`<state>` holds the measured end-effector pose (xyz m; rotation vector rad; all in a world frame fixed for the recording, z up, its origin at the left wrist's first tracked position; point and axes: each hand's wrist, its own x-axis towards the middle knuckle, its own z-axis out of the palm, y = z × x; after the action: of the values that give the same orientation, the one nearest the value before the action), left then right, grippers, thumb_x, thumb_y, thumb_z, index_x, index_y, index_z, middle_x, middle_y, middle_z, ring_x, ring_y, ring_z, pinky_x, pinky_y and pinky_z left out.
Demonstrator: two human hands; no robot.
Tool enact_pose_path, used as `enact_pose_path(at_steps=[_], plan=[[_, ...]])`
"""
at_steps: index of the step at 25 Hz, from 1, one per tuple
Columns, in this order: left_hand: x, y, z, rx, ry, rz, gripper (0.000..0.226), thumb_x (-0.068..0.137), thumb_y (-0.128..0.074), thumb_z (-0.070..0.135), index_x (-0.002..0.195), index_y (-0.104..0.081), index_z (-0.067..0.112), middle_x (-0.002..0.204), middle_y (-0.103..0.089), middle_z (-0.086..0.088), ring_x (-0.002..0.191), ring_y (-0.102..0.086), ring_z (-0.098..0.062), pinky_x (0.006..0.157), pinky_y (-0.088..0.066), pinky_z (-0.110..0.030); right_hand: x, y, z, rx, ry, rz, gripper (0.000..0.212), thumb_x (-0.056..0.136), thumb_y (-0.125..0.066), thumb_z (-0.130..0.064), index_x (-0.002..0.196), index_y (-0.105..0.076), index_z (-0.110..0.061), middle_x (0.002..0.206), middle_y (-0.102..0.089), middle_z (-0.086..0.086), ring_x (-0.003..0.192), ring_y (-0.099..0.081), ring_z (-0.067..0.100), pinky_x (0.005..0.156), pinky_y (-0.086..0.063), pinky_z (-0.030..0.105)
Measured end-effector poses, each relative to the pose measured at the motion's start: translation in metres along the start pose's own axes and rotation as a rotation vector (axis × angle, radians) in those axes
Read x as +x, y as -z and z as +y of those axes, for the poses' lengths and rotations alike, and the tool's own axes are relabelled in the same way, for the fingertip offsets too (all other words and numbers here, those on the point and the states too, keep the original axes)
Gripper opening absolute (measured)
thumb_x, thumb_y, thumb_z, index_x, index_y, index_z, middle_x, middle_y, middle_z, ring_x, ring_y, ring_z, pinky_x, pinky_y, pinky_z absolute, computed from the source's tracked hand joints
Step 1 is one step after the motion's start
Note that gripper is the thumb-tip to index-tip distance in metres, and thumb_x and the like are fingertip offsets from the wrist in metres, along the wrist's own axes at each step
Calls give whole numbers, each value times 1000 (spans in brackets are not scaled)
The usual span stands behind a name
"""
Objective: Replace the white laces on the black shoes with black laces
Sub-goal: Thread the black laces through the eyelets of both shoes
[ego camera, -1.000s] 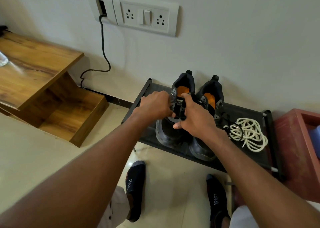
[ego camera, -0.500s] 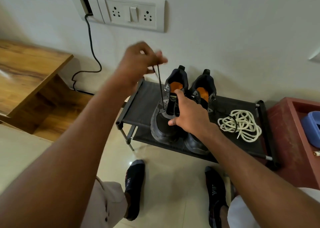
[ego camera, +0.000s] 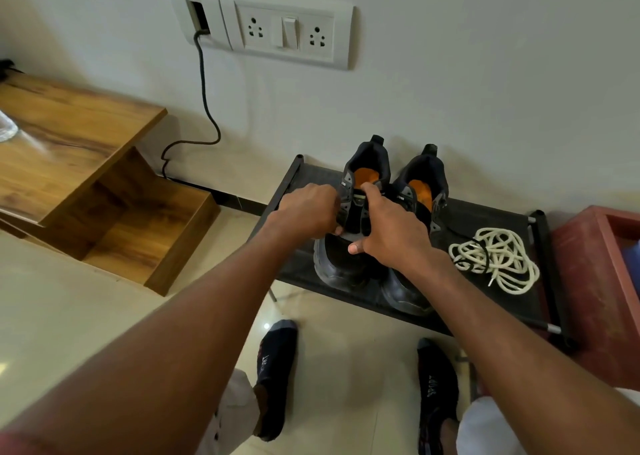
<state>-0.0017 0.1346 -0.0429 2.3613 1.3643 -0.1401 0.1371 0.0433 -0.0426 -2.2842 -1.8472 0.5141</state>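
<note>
Two black shoes with orange insoles stand side by side on a low black rack (ego camera: pixel 485 219), heels to the wall. Both my hands are at the lacing of the left shoe (ego camera: pixel 346 260). My left hand (ego camera: pixel 308 210) is curled against the shoe's left eyelet side; what it pinches is hidden under the fingers. My right hand (ego camera: pixel 391 231) grips the shoe's right eyelet flap, thumb on the vamp. The right shoe (ego camera: pixel 424 184) stands partly behind my right wrist. A loose pile of white laces (ego camera: pixel 498 259) lies on the rack to the right, with a thin black lace (ego camera: pixel 483 252) looped over it.
A wooden stepped shelf (ego camera: pixel 79 164) stands at the left. A wall socket panel (ego camera: pixel 287 29) has a black cable (ego camera: pixel 207 101) running down to the floor. A red box (ego camera: pixel 595 281) sits right of the rack. My feet in dark socks (ego camera: pixel 277 361) rest on the tiled floor.
My left hand, raised and pulling a black lace upward half a second ago, has come back down to the left shoe's eyelets. My right hand has stayed on the shoe.
</note>
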Motion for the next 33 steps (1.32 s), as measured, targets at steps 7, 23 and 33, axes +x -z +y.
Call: enact_pose_path(at_steps=[7,23,33], plan=[[4,53,-6,-911,64,352,26,94,-73,18,72,-58,16,80,-72,-10,83,-72,-29,80,-56,-39,0,1,5,21,-18,-16,117,75,-93,-40,161,-14,-30,151,-54,6,131,-59,40,100,-50,57],[1,3,6,-148,56,-102,36,93,-74,48,88,-61,14,67,-71,-2,65,-71,-17,58,-49,-30,0,-2,4,2,17,-23,113,76,-92,-40,160,-17,-28,150,-53,6,129,-60,37,96,-53,55],[5,21,-2,-335,116,-2,24,98,-71,30,82,-63,13,74,-70,-3,74,-64,-16,61,-41,-29,-1,-1,1,19,-5,-8,115,77,-92,-39,162,-15,-29,151,-52,6,131,-59,39,97,-52,57]])
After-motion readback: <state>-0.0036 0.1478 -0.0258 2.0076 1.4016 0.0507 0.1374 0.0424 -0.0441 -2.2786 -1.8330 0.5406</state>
